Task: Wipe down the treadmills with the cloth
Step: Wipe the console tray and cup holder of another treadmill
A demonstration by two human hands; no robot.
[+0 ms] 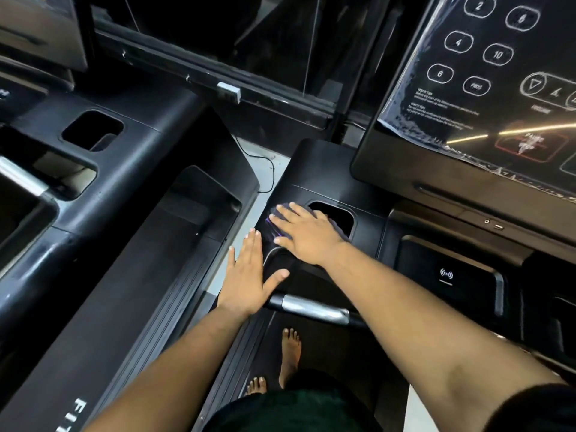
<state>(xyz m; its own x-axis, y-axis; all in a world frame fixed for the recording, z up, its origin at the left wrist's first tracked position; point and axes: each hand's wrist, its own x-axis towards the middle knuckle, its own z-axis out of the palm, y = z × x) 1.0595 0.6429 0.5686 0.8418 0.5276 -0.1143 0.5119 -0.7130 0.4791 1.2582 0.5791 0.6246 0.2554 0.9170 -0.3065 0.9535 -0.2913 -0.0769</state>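
I stand on a black treadmill [327, 182] and look down at its console deck. My right hand [307, 233] lies flat with straight fingers on a dark cloth with a purple edge [270, 220], pressing it on the deck beside a cup-holder recess [338, 215]. Most of the cloth is hidden under the hand. My left hand [247, 277] is flat with spread fingers against the left edge of the same deck, just left of the cloth and apart from it.
The touch panel [486, 82] with number buttons rises at the right. A silver-tipped handlebar [311, 310] crosses below my hands. A second treadmill [131, 244] stands close on the left, with a thin cable [268, 169] on the pale floor between. My bare feet [290, 353] are on the belt.
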